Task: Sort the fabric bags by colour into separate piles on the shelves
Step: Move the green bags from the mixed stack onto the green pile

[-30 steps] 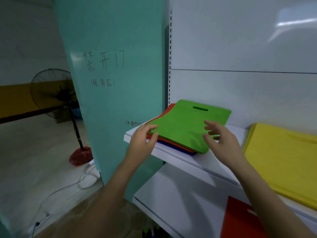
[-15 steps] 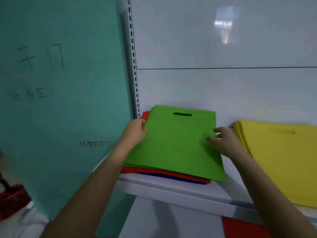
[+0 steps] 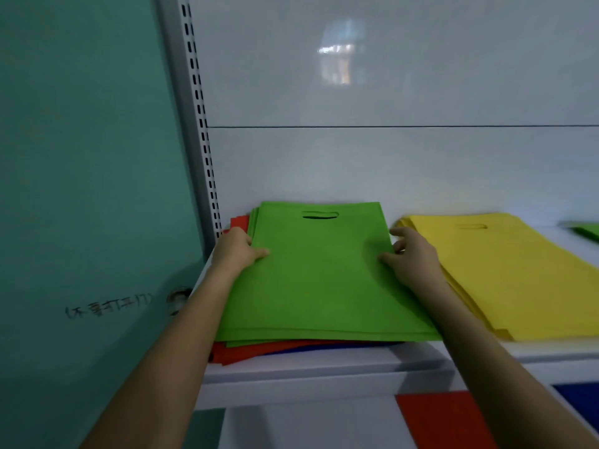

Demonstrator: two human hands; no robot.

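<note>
A mixed stack lies at the left end of the white shelf [image 3: 324,374]. Green fabric bags [image 3: 317,280] with a cut-out handle are on top, with red bags [image 3: 259,350] and a blue bag [image 3: 324,346] showing beneath. My left hand [image 3: 235,251] grips the green bags' left edge, thumb on top and fingers hidden below. My right hand [image 3: 410,257] holds the right edge, thumb on the fabric and curled fingers at the rim. To the right lies a yellow pile [image 3: 505,273].
More green fabric [image 3: 586,230] shows at the far right of the shelf. On the shelf below lie a red bag [image 3: 440,419] and a blue bag [image 3: 580,396]. A teal door [image 3: 90,189] and the slotted upright [image 3: 197,108] bound the left side.
The view has closed in on the shelf. Both hands have slid to the green bags' side edges, and the green bags now lie squarer on the stack.
</note>
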